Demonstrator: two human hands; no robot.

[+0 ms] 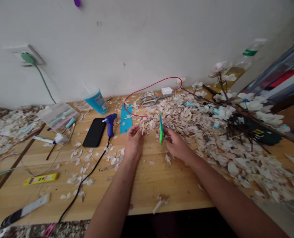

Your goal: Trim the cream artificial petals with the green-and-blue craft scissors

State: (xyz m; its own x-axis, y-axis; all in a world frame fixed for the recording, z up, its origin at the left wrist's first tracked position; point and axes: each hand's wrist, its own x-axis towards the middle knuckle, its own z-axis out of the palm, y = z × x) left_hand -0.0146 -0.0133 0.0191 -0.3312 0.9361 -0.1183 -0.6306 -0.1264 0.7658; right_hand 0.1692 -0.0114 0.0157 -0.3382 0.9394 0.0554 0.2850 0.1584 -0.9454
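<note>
Between the thumb and fingers of my left hand (134, 140) is a small pale dried petal (142, 129). A short gap to the right, my right hand (175, 142) grips a slim green-and-blue tool (161, 130) that stands edge-on, so its exact kind cannot be made out. Both hands are just above the wooden table (149, 185). Beyond them and to the right spreads a large heap of dried petals and scraps (184, 114). Left of my left hand lies a flat blue sheet (126, 120).
A blue glue gun (110, 125) and black phone (94, 133) lie left, near a blue cup (95, 100). Metal scissors (152, 100) are at the back. Flower branches (223, 109) and a bottle (241, 66) stand right. A yellow knife-like item (41, 178) lies far left.
</note>
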